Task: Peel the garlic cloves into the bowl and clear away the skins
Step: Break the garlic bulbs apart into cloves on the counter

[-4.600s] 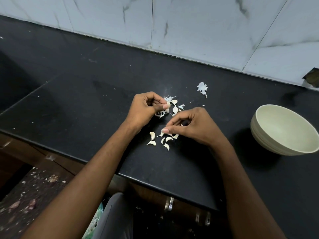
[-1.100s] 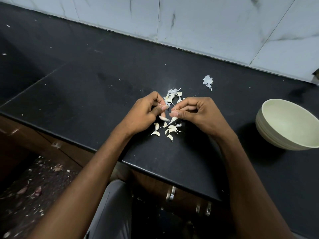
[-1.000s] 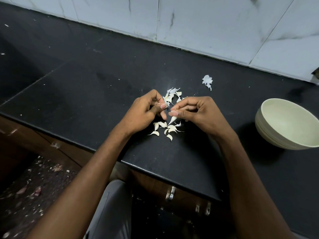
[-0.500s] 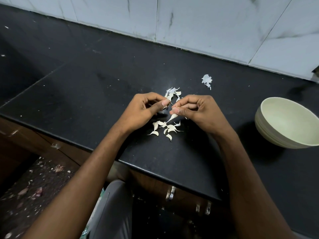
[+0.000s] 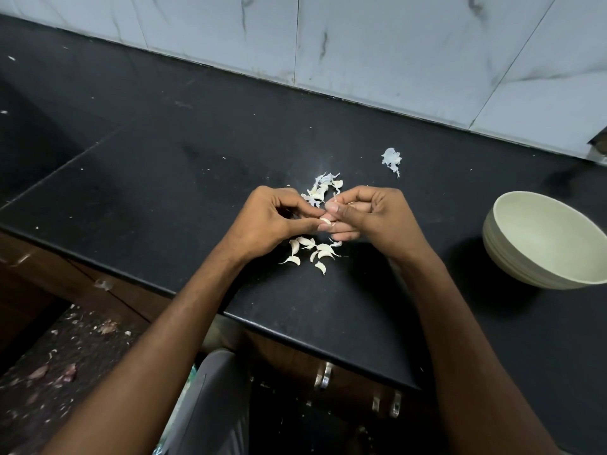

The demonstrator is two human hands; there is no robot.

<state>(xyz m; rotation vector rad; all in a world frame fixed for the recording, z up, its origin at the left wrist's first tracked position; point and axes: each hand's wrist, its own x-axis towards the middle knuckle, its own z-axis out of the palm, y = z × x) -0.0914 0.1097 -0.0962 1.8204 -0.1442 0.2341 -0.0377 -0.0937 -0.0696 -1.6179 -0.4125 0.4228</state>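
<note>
Over the black counter (image 5: pixel 164 178), my left hand (image 5: pixel 272 221) and my right hand (image 5: pixel 371 215) meet fingertip to fingertip and pinch one small garlic clove (image 5: pixel 325 221) between them. Several loose garlic cloves (image 5: pixel 312 252) lie on the counter just below the hands. A small pile of papery white skins (image 5: pixel 323 188) sits just behind the fingers, partly hidden by them. A separate scrap of skin (image 5: pixel 391 159) lies farther back. The pale green bowl (image 5: pixel 512 257) stands at the right, and nothing shows inside it.
A white marble-tiled wall (image 5: pixel 377 44) runs along the back of the counter. The counter's front edge (image 5: pixel 295 330) passes under my forearms, with cabinet handles (image 5: pixel 323 376) below it. Skins and debris litter the floor (image 5: pixel 65 356) at the lower left.
Both hands have closed together, and the clove held by my right hand is now pinched by both. The loose cloves and bowl have not moved.
</note>
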